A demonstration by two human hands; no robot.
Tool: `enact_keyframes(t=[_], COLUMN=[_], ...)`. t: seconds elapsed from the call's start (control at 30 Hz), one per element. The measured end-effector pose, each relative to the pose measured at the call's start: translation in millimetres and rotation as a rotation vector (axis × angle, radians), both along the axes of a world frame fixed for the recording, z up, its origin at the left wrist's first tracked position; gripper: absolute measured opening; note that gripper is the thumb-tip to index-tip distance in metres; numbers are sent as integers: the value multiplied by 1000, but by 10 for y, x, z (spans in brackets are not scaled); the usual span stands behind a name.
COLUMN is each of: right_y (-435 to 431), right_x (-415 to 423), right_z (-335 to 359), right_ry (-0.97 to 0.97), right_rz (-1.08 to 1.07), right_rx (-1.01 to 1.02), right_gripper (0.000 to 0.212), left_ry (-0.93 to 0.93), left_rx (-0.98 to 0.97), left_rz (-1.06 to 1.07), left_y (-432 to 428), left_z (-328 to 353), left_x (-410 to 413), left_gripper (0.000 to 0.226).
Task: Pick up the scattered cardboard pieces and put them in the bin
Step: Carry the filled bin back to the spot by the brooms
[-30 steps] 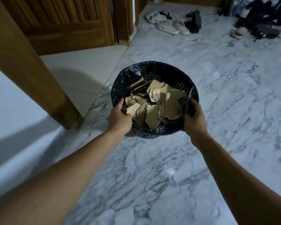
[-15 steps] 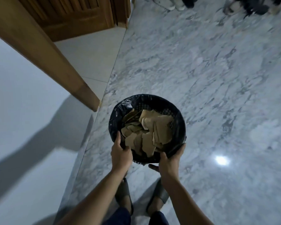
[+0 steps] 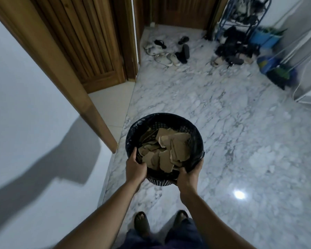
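Head view:
- Round black mesh plastic bin (image 3: 198,141), black bag lining, held above grey-veined white marble floor (image 3: 241,141).
- Torn brown cardboard pieces (image 3: 169,150) piled inside bin.
- Left hand (image 3: 135,170) grips bin's near-left rim: thumb inside, fingers curled outside.
- Right hand (image 3: 188,177) grips near-right rim, fingers curled under wall.
- Beyond bin: scattered sandals (image 3: 166,58); far left of bin, ribbed wooden door (image 3: 90,42).

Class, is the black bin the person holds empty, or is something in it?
Not empty. Torn brown cardboard pieces lie heaped inside the bin, hiding its bottom.
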State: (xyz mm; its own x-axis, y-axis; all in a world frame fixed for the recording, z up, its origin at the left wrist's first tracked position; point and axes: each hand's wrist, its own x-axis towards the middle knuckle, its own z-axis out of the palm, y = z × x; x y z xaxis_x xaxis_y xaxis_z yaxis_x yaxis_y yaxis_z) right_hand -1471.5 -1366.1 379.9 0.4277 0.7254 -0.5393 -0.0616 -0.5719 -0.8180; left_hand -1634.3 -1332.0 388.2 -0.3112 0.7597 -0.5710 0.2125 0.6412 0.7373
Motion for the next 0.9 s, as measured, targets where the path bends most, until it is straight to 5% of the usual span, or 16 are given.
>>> enact_keyframes(t=[0.3,0.73,0.9], right_y=[950,3079,3855], right_x=[713,2578,3171], right_z=[155,599,774], right_ry=[-2,157,142], right_rz=[-107,-230,-231], right_rx=[159,253,283], right_gripper=[89,84,84], left_ry=[-62,-57,-208], left_rx=[62,146,219], left_rz=[-175,-268,-286], left_y=[1187,3514,4233], left_z=[354,545,792], left_x=[496,2469,3076], left_gripper=[69,66,64])
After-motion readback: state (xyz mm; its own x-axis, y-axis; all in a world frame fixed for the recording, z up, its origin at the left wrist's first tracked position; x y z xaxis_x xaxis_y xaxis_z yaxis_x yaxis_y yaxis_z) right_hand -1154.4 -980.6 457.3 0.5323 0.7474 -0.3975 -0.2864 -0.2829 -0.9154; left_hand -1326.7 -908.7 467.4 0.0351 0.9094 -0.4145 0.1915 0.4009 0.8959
